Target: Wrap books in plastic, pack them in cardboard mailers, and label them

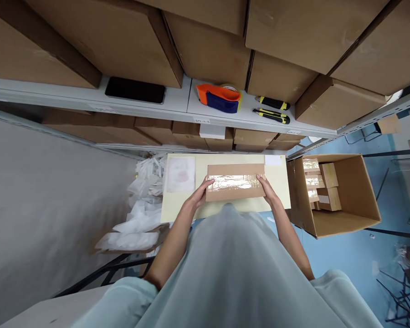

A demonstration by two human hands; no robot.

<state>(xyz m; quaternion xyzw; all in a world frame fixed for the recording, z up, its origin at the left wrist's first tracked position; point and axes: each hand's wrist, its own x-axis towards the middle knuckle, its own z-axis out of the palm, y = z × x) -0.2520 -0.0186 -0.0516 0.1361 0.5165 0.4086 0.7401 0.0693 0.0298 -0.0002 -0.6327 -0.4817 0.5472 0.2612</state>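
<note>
A flat brown cardboard box (pixel 235 193) with shiny clear tape along its middle is held level between my two hands. My left hand (pixel 200 193) grips its left end, thumb on top. At the right end my right hand (pixel 267 188) does the same, thumb over the tape's end. My fingers underneath are hidden by the box. Below it lies a pale yellow tabletop (pixel 280 191), with a printed sheet (pixel 181 174) in a clear sleeve on the left and a small white paper (pixel 273 160) at the back right.
To the right, a large open carton (pixel 355 191) contains several taped boxes (pixel 329 175). Clear plastic bags (pixel 143 214) are heaped at the left. The shelf (pixel 177 107) ahead carries a phone (pixel 135 90), an orange-and-blue tape dispenser (pixel 220 98), two utility knives (pixel 272 115) and large cartons (pixel 208 50).
</note>
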